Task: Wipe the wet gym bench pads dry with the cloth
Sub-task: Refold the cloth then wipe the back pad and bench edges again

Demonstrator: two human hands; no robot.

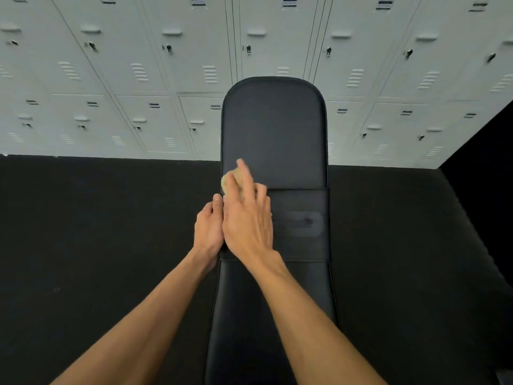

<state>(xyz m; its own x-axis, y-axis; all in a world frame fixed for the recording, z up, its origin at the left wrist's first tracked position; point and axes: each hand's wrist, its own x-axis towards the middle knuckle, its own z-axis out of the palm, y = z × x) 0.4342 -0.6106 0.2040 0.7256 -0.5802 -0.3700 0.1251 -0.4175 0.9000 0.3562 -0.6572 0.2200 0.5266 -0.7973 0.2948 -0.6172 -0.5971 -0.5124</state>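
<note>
The bench (272,315) lies with its long axis from near to far, and the rounded end of the far pad (274,129) points to the lockers (138,65). The cloth (228,182) is on the left edge of the far pad, just beyond the seam. The right hand (247,218) reaches to the left over the cloth. Its grip is open and the nearly straight fingers press down on the cloth. The left hand (208,226) has its grip closed on the left edge of the middle pad (299,240).

Back pad (273,126) open ahead & rt; left hand (208,227) gripping bench (238,315) edge blocks left; lockers (138,65) behind.
</note>
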